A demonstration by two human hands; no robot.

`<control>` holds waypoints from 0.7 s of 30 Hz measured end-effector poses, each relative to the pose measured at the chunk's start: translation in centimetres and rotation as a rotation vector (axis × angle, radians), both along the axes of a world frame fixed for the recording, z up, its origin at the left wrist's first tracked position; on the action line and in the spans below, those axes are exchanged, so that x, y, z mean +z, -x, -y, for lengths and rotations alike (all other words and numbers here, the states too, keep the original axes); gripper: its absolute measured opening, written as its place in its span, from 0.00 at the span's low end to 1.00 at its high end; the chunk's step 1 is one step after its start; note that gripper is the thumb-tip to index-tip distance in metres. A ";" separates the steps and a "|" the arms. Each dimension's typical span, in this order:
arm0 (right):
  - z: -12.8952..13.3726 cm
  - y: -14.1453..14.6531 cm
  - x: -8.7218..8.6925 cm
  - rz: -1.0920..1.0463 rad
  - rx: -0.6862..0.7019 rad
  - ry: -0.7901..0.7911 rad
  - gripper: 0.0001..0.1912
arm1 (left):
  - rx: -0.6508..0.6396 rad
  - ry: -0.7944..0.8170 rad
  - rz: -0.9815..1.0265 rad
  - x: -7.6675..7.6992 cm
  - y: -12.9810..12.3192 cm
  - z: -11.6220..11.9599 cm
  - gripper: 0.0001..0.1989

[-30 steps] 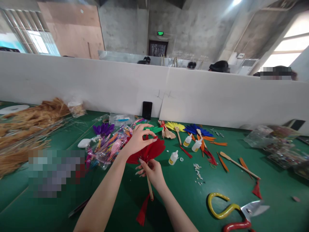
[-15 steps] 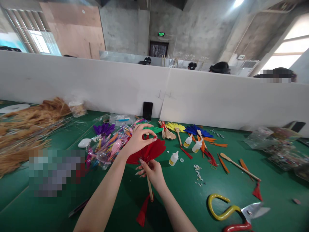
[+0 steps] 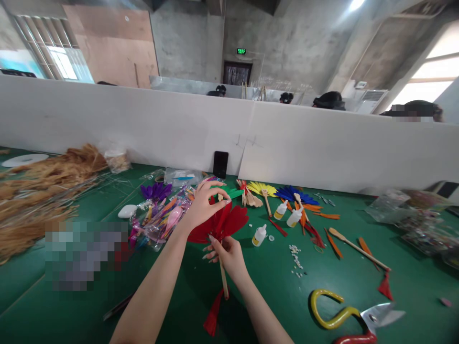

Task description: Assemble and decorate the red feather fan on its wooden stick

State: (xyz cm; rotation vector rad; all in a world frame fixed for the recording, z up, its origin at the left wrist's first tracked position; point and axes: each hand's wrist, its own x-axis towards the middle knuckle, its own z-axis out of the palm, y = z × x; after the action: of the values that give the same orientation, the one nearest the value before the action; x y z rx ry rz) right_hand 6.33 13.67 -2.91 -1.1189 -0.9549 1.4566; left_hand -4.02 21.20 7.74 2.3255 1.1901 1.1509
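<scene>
A red feather fan (image 3: pixel 234 222) with a wooden handle stands spread out before me. My right hand (image 3: pixel 228 255) grips it where the feathers meet the handle, thumb on the near side. At the fan's upper edge, my left hand (image 3: pixel 210 203) has thumb and forefinger tips brought together at a feather's tip, its other fingers loosely curved above. A red tassel (image 3: pixel 213 313) hangs from the handle's lower end. Part of the fan's left side is hidden behind my left hand and wrist.
Glue bottles (image 3: pixel 259 235), small white beads (image 3: pixel 296 258) and yellow-and-red-handled shears (image 3: pixel 346 315) lie to the right. Yellow (image 3: pixel 263 188) and blue feather fans (image 3: pixel 294 193) are behind. Bagged colourful feathers (image 3: pixel 168 222) and dried tan stalks (image 3: pixel 64 167) lie left. A phone (image 3: pixel 220 164) leans on the white partition (image 3: pixel 172 129).
The left hand's fingertips have shifted slightly up along the fan's top edge. My right hand keeps its grip at the fan's base. The whole view has moved a little.
</scene>
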 end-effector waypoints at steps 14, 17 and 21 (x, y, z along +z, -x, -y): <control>0.2 0.1 0.1 0.031 0.042 -0.007 0.26 | 0.001 0.009 -0.012 0.2 -0.3 0.1 0.10; 0.3 0.1 0.1 0.032 0.037 -0.007 0.25 | 0.022 -0.002 0.002 0.4 -0.2 0.2 0.11; 0.3 0.1 0.1 0.022 0.025 -0.004 0.25 | 0.046 -0.037 0.008 0.6 0.0 0.2 0.11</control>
State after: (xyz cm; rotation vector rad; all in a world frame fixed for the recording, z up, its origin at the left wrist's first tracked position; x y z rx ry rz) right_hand 6.25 13.41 -2.79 -1.1258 -0.9902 1.4643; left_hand -4.03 20.95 8.33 2.3294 1.2359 1.2069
